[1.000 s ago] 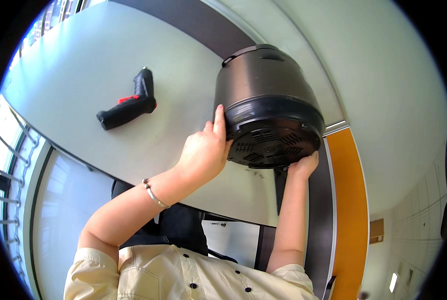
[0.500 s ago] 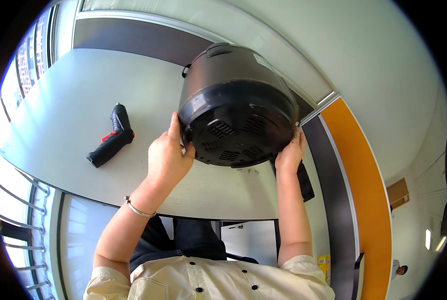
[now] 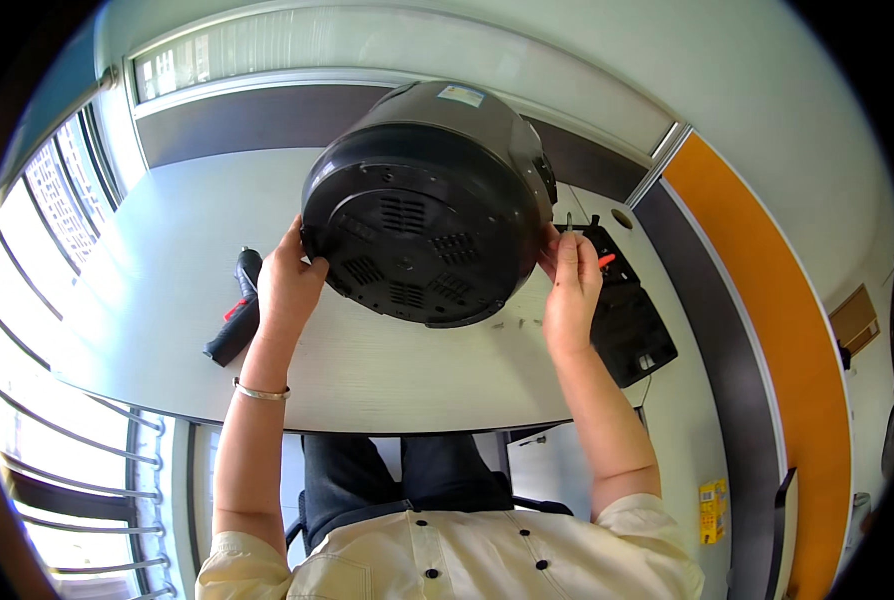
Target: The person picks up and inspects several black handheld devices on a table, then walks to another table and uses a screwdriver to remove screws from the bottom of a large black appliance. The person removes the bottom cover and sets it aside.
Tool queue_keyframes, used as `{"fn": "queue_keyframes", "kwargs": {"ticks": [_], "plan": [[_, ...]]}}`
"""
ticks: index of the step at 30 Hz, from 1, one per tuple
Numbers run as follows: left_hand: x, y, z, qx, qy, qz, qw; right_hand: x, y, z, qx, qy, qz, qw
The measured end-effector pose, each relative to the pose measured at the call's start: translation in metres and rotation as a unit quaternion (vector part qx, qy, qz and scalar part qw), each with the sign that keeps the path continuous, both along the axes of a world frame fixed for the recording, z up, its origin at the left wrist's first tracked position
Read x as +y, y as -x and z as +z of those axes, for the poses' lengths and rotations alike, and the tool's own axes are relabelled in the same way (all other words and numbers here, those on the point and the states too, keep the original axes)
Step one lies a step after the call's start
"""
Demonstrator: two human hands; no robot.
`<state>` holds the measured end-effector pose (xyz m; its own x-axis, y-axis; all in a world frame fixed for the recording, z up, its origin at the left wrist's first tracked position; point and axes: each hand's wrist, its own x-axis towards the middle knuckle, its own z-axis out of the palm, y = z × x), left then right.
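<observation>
Since a moment ago, both hands have turned the round black appliance (image 3: 427, 205) so its vented underside faces the camera more squarely, and it now sits more toward the middle of the view, tipped up on its lower edge on the pale grey table (image 3: 367, 370). Nearest in, the left hand (image 3: 289, 283) presses against the appliance's left rim, fingers curled narrowly round the edge with the thumb on the base; a thin metal bangle (image 3: 260, 392) circles that wrist. Opposite, the right hand (image 3: 570, 283) lies flat against the right side of the housing, fingers fairly straight and close together, steadying it rather than wrapped around it. Just left of the left-hand fingers, a black cordless screwdriver with a red switch (image 3: 235, 310) lies on the table, apart from the hand. Just beyond the right-hand fingertips rests a black flat part (image 3: 627, 320), partly over the table edge. Farther off, behind the appliance, a dark wall band runs beneath a long window (image 3: 297, 55).
</observation>
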<state>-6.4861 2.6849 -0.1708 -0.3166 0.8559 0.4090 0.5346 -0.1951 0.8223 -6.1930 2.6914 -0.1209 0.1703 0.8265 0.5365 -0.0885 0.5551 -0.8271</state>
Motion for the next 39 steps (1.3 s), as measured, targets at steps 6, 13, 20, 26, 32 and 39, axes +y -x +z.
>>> {"fn": "queue_keyframes", "kwargs": {"ticks": [6,13,20,26,32,39], "plan": [[0.019,0.021,0.001,-0.011,0.015,0.038,0.999,0.007,0.001,0.001,-0.108,-0.103,-0.028,0.988],[0.029,0.031,-0.012,0.0,0.017,0.081,0.997,0.031,0.01,0.013,-0.19,-0.244,-0.109,0.945],[0.027,0.024,-0.006,-0.04,0.069,0.093,0.992,0.07,0.034,0.04,-0.2,-0.425,-0.098,0.877],[-0.005,-0.021,-0.007,0.159,-0.17,0.177,0.956,0.081,0.059,0.047,-0.157,-0.42,-0.03,0.893],[-0.044,-0.095,0.007,0.209,-0.278,0.041,0.937,0.079,0.066,0.053,-0.159,-0.385,0.023,0.909],[-0.035,-0.12,0.004,0.235,-0.278,0.062,0.929,0.081,0.069,0.055,-0.158,-0.385,0.018,0.909]]}}
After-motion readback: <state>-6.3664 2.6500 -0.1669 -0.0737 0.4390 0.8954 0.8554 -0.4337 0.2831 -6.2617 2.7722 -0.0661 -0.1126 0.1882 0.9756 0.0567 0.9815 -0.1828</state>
